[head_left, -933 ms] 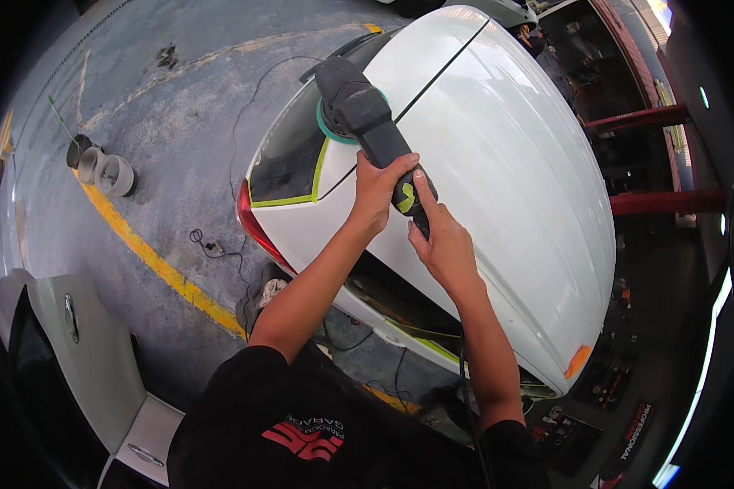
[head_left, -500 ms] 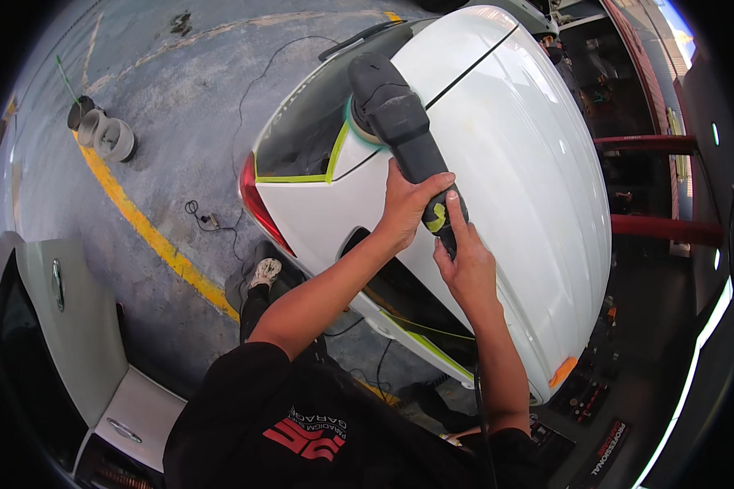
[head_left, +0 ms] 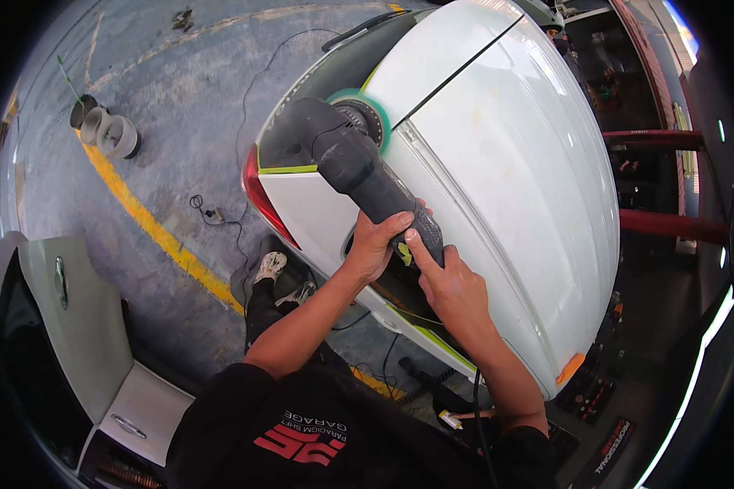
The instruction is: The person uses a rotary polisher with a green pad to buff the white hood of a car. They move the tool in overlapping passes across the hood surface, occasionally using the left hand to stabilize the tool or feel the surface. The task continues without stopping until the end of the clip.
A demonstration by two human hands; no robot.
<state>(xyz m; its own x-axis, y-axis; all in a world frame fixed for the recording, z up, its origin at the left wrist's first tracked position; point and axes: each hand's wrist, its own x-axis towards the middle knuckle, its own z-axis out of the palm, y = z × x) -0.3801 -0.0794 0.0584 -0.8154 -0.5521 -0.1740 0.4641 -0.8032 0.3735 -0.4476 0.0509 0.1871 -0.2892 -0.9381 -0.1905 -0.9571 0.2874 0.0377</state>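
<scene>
A black power polisher (head_left: 352,163) with a round green pad (head_left: 382,122) is in both my hands. My left hand (head_left: 377,243) wraps round the middle of its body, thumb over the top. Close behind, my right hand (head_left: 455,295) grips the rear end of the handle. The machine is tilted, so the backing plate and the pad's edge show. Its pad is at the rear corner of the white car's roof (head_left: 514,147), beside the rear window; I cannot tell whether it touches. Yellow-green masking tape (head_left: 289,169) edges that window.
A black cord (head_left: 483,432) runs down past my right forearm. A red tail light (head_left: 264,200) is on the car's corner. Buckets (head_left: 118,137) stand on the concrete floor at far left, near a yellow line (head_left: 167,251). Another car's door (head_left: 77,301) is at lower left.
The polisher has shifted left and toward me and tipped over, so more of its pad and backing plate show. Both hands moved with it, keeping their hold.
</scene>
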